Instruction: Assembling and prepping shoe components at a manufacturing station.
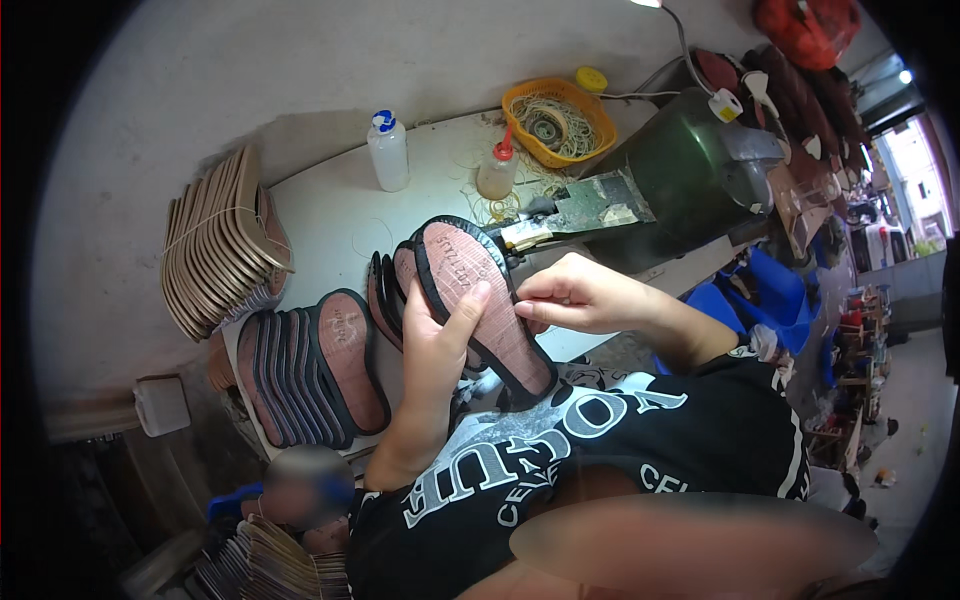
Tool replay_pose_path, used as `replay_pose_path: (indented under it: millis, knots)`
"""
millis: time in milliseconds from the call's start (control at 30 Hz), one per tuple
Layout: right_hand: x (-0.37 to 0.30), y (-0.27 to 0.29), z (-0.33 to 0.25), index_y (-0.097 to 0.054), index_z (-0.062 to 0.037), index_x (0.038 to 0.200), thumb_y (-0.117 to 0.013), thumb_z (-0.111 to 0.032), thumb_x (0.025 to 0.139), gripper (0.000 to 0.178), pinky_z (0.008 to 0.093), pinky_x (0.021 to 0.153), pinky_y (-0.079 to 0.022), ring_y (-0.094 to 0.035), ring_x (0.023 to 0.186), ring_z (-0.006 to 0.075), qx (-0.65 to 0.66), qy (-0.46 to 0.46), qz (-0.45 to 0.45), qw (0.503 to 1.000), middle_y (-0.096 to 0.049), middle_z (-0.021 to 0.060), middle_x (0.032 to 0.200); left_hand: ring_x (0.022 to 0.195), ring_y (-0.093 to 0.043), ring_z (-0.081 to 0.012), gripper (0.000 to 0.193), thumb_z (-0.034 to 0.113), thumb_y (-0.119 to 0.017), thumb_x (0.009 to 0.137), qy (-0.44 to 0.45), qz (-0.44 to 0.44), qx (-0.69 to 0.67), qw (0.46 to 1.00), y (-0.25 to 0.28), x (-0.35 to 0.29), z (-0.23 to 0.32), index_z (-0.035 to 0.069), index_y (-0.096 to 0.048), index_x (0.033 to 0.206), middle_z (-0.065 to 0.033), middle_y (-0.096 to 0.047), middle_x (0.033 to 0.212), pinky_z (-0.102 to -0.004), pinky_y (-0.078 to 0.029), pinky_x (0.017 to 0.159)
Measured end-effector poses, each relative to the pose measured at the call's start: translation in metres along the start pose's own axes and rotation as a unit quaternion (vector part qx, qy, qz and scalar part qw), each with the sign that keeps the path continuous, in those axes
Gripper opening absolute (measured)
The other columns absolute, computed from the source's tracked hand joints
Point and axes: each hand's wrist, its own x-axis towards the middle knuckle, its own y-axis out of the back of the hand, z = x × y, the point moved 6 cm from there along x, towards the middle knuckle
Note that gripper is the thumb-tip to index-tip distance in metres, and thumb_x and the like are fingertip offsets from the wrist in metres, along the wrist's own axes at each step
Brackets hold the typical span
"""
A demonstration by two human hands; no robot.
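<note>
A shoe insole (pixel 470 275) with a pinkish, handwritten underside and a black edging is held up in front of me, tilted. My left hand (pixel 445 325) grips it from the left, thumb lying across the pink face and fingers behind. At its right edge, my right hand (pixel 572 297) is closed in a pinch on the black edging; the fingertips are partly hidden. Just behind, more black-edged insoles (pixel 384 295) stand on the white table (pixel 325 215). To the left, a row of similar pink insoles (pixel 347 350) leans together.
A tied bundle of tan curved pieces (pixel 215 240) stands at the table's left. Farther back are a blue-capped bottle (pixel 390 155), a red-tipped bottle (pixel 497 172) and an orange basket (pixel 590 120) of cords. A green machine (pixel 680 170) fills the right side, near blue plastic seats (pixel 770 290).
</note>
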Motion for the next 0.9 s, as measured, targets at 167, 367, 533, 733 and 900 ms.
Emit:
replay_pose_path:
  millis: [167, 367, 533, 733, 900]
  knots:
    - [0.012, -0.001, -0.023, -0.055, 0.0027, 0.077, -0.066, -0.015, 0.088, 0.024, 0.0276, 0.054, -0.047, -0.059, 0.060, 0.0128, -0.219, 0.011, 0.013, 0.976, -0.059, 0.0095, 0.064, 0.092, -0.060, -0.0111, 0.037, 0.005, -0.065, 0.085, -0.024, -0.027, -0.009, 0.999, 0.003, -0.007, 0.011, -0.001, -0.049, 0.118, -0.0068, -0.061, 0.103, -0.0248, -0.048, 0.082]
    - [0.035, -0.001, -0.050, -0.061, 0.0034, 0.086, -0.055, -0.002, 0.089, 0.008, 0.0268, 0.063, -0.054, -0.069, 0.067, 0.0161, -0.231, 0.021, -0.011, 0.973, -0.068, 0.0102, 0.073, 0.093, -0.059, -0.0128, 0.039, 0.005, -0.063, 0.085, -0.081, 0.063, -0.021, 0.995, 0.032, -0.020, 0.025, -0.004, -0.047, 0.120, -0.0096, -0.061, 0.105, -0.0254, -0.046, 0.085]
    - [0.061, -0.003, -0.072, -0.061, 0.0024, 0.085, -0.064, -0.010, 0.085, 0.013, 0.0245, 0.061, -0.051, -0.066, 0.064, 0.0140, -0.239, 0.015, -0.009, 0.971, -0.066, 0.0070, 0.070, 0.088, -0.062, -0.0141, 0.031, 0.001, -0.057, 0.088, -0.199, 0.087, -0.062, 0.974, 0.051, -0.034, 0.060, -0.003, -0.046, 0.117, -0.0107, -0.062, 0.103, -0.0263, -0.049, 0.080]
    - [0.094, -0.051, -0.076, -0.061, 0.0021, 0.083, -0.068, -0.014, 0.085, 0.017, 0.0234, 0.061, -0.050, -0.063, 0.064, 0.0098, -0.213, -0.036, -0.106, 0.971, -0.066, 0.0057, 0.072, 0.093, -0.055, -0.0103, 0.037, 0.000, -0.060, 0.087, -0.265, 0.159, -0.018, 0.951, 0.068, -0.043, 0.067, -0.003, -0.043, 0.120, -0.0088, -0.057, 0.105, -0.0236, -0.045, 0.084]
    - [0.116, -0.056, -0.066, -0.062, 0.0011, 0.081, -0.066, -0.013, 0.087, 0.016, 0.0221, 0.064, -0.050, -0.063, 0.069, 0.0064, -0.137, -0.103, -0.123, 0.977, -0.065, 0.0046, 0.073, 0.095, -0.056, -0.0111, 0.039, 0.000, -0.059, 0.088, -0.285, 0.171, 0.003, 0.943, 0.090, -0.050, 0.067, -0.004, -0.044, 0.124, -0.0081, -0.058, 0.109, -0.0244, -0.044, 0.086]
